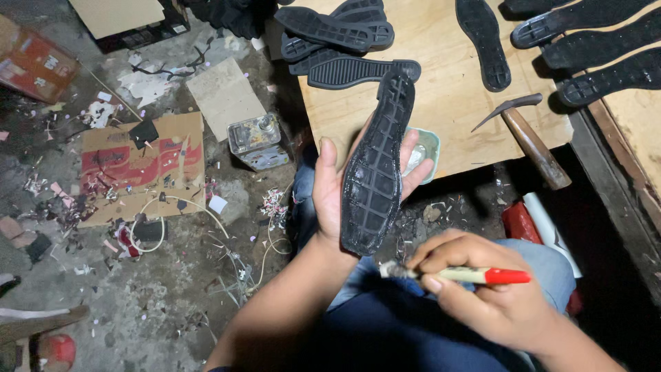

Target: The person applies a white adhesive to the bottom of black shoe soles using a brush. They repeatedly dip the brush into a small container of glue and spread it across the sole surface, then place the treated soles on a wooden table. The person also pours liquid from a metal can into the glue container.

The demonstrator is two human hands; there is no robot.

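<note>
My left hand (329,193) holds a black rubber shoe sole (377,165) upright, its gridded inner face wet and shiny toward me. My right hand (482,289) grips a small brush (454,274) with a pale handle and red end; its clogged bristles sit just below the sole's heel end, close to my left palm. Behind the sole, partly hidden, a small pale-green dish (428,146) of glue rests at the board's front edge.
A plywood board (447,103) carries several more black soles (344,41) and a wooden-handled hammer (530,141). A metal tin (256,141) stands on the littered concrete floor beside torn cardboard (141,165), scraps and a white cord. My knees in blue jeans are below.
</note>
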